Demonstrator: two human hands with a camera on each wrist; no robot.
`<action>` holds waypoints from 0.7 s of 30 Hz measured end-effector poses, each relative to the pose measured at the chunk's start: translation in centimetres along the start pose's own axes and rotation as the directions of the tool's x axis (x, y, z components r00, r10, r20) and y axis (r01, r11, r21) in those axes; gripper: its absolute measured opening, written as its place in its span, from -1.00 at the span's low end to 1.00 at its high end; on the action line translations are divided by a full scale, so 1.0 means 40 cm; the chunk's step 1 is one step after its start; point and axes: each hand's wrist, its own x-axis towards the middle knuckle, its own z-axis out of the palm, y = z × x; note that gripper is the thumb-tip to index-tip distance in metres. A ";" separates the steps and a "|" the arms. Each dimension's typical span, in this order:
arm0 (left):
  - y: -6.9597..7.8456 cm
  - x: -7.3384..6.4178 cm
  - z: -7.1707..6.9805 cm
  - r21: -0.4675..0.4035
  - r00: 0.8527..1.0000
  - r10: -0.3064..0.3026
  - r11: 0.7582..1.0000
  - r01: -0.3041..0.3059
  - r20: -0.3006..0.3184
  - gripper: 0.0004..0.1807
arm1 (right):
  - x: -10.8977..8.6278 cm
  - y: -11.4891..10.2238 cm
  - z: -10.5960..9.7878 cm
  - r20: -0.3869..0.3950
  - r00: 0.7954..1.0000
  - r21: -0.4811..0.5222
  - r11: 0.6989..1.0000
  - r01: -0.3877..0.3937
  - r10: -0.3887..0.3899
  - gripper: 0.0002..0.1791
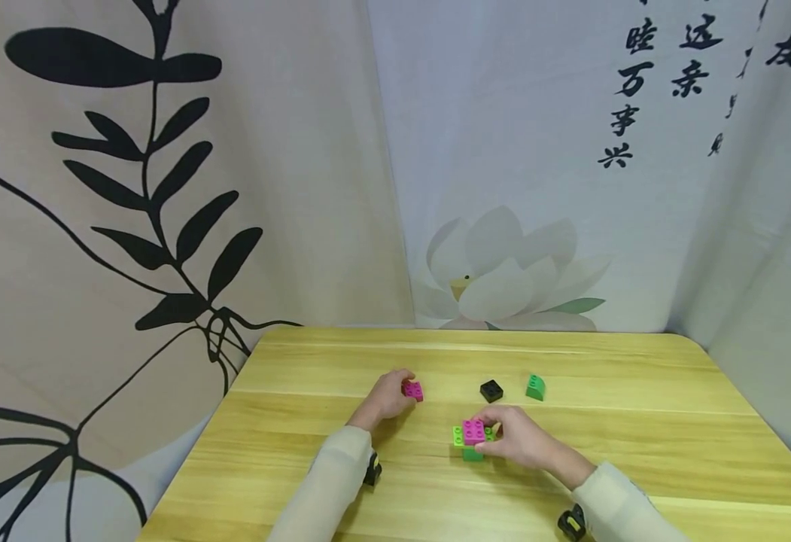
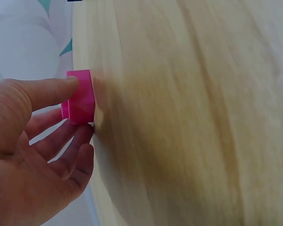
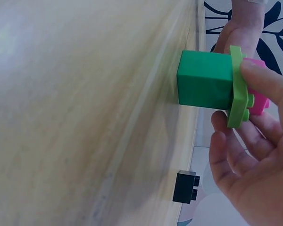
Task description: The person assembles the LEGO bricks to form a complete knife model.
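My left hand (image 1: 388, 397) pinches a magenta toy brick (image 1: 412, 391) between thumb and fingers at the table's left middle. In the left wrist view that magenta brick (image 2: 81, 96) shows its smooth side, with the thumb on its upper end. My right hand (image 1: 513, 435) grips a small stack of toy bricks nearer the front. The stack has a magenta brick (image 1: 473, 431) on top, a lime green plate (image 3: 237, 87) in the middle and a darker green brick (image 3: 205, 79) at the bottom. The right thumb lies on the plate's edge, close to the magenta brick.
A black brick (image 1: 491, 391) lies behind the right hand, and a green brick with a sloped side (image 1: 535, 387) stands to its right. Both rest on the wooden table (image 1: 639, 436). A printed curtain (image 1: 314, 188) hangs behind the table's far edge.
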 end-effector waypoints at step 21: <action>0.018 -0.035 -0.004 -0.166 0.999 -0.005 0.986 0.013 0.051 -0.62 | 0.004 0.013 0.005 -0.013 1.000 0.033 0.999 0.002 -0.001 -0.64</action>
